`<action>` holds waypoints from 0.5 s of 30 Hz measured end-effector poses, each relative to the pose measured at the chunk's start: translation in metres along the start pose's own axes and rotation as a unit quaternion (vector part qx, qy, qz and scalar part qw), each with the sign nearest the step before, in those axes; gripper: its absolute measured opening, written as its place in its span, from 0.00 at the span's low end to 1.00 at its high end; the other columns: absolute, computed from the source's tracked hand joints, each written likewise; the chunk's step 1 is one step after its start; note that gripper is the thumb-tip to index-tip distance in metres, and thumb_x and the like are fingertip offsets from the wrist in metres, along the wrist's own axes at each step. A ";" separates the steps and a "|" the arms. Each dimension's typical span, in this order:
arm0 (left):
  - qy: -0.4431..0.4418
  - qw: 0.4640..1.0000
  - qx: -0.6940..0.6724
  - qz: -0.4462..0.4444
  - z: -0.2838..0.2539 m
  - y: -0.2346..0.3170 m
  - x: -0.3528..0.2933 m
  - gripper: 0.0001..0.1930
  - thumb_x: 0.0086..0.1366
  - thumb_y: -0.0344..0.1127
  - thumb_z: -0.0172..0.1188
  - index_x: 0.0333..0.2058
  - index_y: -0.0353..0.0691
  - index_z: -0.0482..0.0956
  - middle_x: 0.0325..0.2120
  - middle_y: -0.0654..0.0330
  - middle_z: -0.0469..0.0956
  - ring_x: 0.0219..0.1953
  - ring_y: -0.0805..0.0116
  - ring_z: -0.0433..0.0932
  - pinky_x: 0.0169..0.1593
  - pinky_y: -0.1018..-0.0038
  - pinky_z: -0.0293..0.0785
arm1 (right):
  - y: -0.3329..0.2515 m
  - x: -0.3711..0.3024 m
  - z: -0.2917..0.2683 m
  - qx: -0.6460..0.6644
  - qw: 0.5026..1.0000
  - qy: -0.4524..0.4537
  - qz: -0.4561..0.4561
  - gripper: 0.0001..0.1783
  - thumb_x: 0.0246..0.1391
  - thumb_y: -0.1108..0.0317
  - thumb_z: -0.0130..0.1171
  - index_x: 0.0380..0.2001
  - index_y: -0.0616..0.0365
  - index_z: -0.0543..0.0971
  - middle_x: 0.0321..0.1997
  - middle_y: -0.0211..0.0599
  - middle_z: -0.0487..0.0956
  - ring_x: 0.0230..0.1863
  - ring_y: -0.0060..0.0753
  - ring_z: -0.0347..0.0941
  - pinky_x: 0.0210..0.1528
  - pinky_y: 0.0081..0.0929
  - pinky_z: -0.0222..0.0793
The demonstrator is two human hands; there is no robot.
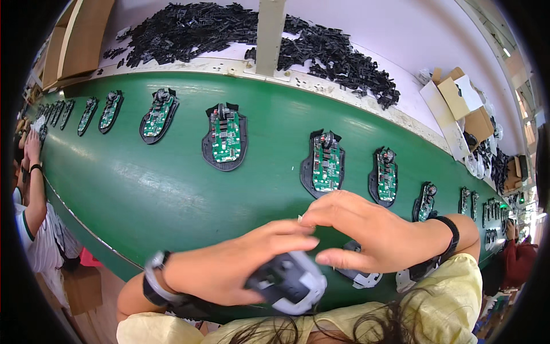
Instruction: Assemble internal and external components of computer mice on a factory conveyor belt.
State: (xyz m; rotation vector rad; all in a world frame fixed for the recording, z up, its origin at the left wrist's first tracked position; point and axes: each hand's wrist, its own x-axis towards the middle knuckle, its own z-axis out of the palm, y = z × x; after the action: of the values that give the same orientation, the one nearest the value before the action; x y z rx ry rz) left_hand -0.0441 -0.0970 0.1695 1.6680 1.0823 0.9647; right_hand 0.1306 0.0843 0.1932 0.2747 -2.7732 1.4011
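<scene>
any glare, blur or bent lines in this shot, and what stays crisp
Head view: pale glare washes the left of the glossy green work surface; the black-and-grey plastic shell by the bare left hand looks smeared, probably by motion; green circuit boards in black plastic shells look sharper; the whitish ledge bows, and the corners fall black.

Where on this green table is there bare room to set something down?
The widest bare patch of the green table lies beyond the left hand, between the circuit boards and the table's near edge. Another gap parts the two largest-looking boards. It is crowded around the right hand, with boards and grey shells close by, and at both far ends.
</scene>
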 end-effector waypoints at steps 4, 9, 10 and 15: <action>0.100 0.979 0.174 -0.034 0.002 -0.009 0.005 0.43 0.45 0.21 0.65 0.61 0.42 0.57 0.61 0.47 0.54 0.60 0.48 0.61 0.61 0.60 0.60 | 0.009 -0.006 -0.003 -0.070 0.996 0.046 0.027 0.27 0.48 0.69 0.64 0.51 0.61 0.68 0.51 0.47 0.68 0.53 0.48 0.65 0.56 0.38 0.62; 0.247 0.941 0.200 -0.119 -0.012 -0.011 -0.007 0.35 0.48 0.24 0.65 0.57 0.41 0.63 0.59 0.53 0.61 0.59 0.59 0.64 0.58 0.65 0.63 | 0.072 0.002 -0.063 -0.239 0.931 0.262 0.091 0.24 0.51 0.69 0.59 0.51 0.60 0.68 0.54 0.44 0.70 0.58 0.41 0.64 0.62 0.35 0.57; 0.262 0.935 0.202 -0.126 -0.011 -0.009 -0.009 0.32 0.50 0.23 0.63 0.56 0.42 0.64 0.59 0.56 0.62 0.58 0.64 0.65 0.56 0.68 0.66 | 0.092 -0.001 -0.082 -0.272 0.898 0.321 0.125 0.23 0.54 0.66 0.57 0.53 0.60 0.68 0.55 0.45 0.69 0.58 0.42 0.64 0.62 0.33 0.56; 0.270 0.933 0.193 -0.140 -0.014 -0.019 -0.008 0.31 0.51 0.22 0.61 0.56 0.42 0.65 0.59 0.57 0.61 0.56 0.65 0.66 0.53 0.68 0.67 | 0.266 -0.084 -0.175 -0.409 0.685 0.501 0.334 0.35 0.55 0.48 0.54 0.56 0.64 0.65 0.57 0.60 0.65 0.61 0.56 0.59 0.62 0.42 0.56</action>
State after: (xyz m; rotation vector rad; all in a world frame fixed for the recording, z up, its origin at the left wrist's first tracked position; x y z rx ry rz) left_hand -0.0634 -0.0966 0.1547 1.5142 1.9282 1.0998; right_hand 0.1582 0.3912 0.0779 -1.2134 -2.1273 -0.0217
